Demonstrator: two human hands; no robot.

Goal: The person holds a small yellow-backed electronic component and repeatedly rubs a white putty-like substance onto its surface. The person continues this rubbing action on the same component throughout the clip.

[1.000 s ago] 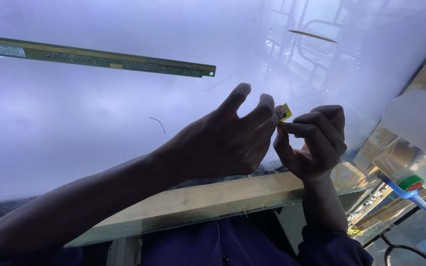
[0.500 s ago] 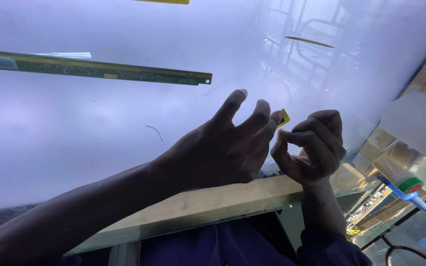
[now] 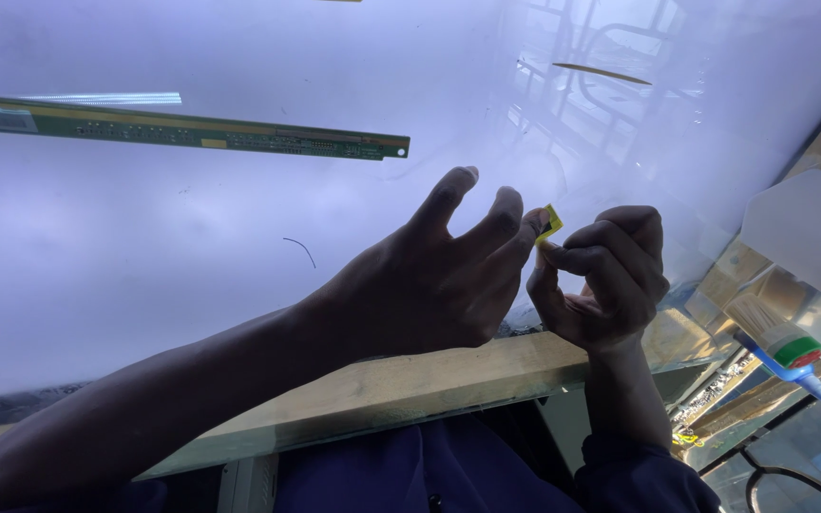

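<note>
A small yellow tab [image 3: 550, 222] is pinched between both hands above the near edge of the counter [image 3: 401, 380]: the right hand [image 3: 605, 280] is curled closed on it, and the left hand [image 3: 429, 275] grips it at the fingers' tips, other fingers splayed. Peeling or separating seems under way (a judgement); a fine, steady pull would be called for. Farther off lies a green circuit strip [image 3: 182, 133] on the glowing panel [image 3: 144, 247]. Since the earlier frames, little has shifted; the strip sits slightly lower in view.

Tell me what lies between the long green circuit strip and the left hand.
Head view: only bare glowing panel and a thin dark curved strand separate the circuit strip from the left hand.
</note>
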